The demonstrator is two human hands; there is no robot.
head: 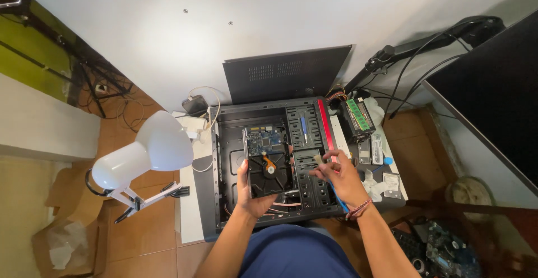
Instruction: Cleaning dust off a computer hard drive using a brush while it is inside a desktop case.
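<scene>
Left hand (249, 191): fingers are clamped on the hard drive (269, 163), thumb on its left edge, circuit side up.
Right hand (342, 180): fingers are pinched together on a small brush (319, 159); a blue handle (338, 199) is seen below the palm.
Hard drive: held above the open computer case (224, 160), just left of the right fingers.
Computer case: lying on the tabletop (188, 211) beneath both hands.
Beyond the fingers: a dark side panel (286, 73) is leaned against the wall.
Left of the fingers: a white lamp (151, 152).
Right of the fingers: a green memory stick (358, 114).
</scene>
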